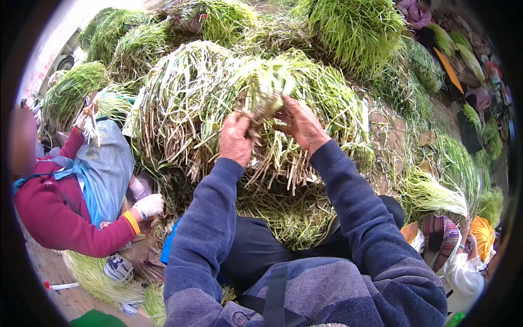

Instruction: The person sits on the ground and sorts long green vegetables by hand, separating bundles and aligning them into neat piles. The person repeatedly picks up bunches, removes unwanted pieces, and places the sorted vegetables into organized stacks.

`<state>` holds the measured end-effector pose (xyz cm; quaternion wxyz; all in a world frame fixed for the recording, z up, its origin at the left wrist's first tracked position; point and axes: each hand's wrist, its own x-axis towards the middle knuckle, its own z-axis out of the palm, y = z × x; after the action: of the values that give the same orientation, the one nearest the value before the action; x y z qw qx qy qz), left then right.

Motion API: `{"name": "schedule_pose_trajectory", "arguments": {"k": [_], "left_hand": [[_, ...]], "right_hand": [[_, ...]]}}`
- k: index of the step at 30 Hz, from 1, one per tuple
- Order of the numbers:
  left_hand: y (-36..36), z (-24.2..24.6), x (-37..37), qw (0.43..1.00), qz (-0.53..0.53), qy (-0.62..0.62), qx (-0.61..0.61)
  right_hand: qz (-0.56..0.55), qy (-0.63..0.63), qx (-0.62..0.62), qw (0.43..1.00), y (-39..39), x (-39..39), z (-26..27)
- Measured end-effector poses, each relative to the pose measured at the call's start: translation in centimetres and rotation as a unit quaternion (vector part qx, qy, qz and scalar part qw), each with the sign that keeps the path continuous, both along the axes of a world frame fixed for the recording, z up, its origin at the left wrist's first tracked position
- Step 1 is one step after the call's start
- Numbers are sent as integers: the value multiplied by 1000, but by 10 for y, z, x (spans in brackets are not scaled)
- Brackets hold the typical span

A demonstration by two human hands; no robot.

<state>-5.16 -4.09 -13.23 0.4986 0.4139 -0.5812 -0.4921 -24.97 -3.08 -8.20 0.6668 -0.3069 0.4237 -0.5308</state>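
Observation:
My left hand (238,139) grips the stalk ends of a small bunch of chive-like greens (265,92), whose pale leafy tops are blurred. Just right of that bunch is my right hand (300,124), its thumb and fingers apart; the fingertips are near or touching the leaves. Beneath both hands spreads a wide heap of the same greens (175,94), with brownish stalk ends hanging down toward me. Loose trimmings (300,220) lie on the ground between my knees.
At my left sits a person in a maroon top (77,204), one white-gloved hand (149,205) low and the other raised with a bunch (112,102). More people work at right. Large bundles of greens (355,32) stand behind the heap; pale bunches (106,278) lie lower left.

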Motion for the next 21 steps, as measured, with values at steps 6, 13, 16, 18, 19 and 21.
{"name": "schedule_pose_trajectory", "arguments": {"k": [6, 13, 16, 18, 19, 21], "left_hand": [[37, 11, -23, 852, -241, -425, -190], [22, 30, -32, 942, -85, -325, -10], [-5, 10, -24, 910, -8, -413, 32], [-14, -14, -25, 897, 17, -429, 107], [-12, -26, -26, 884, 12, -452, 119], [-20, -41, -27, 873, -34, -462, 154]], "right_hand": [[-89, 22, 49, 995, 15, -29, -39], [-214, 58, 51, 974, 27, -54, -79], [-202, 71, -17, 977, 33, -51, -80], [-201, 37, 6, 979, 36, -48, -82], [-207, 12, 32, 978, 38, -48, -84], [-194, 0, 47, 980, 38, -51, -87]]}}
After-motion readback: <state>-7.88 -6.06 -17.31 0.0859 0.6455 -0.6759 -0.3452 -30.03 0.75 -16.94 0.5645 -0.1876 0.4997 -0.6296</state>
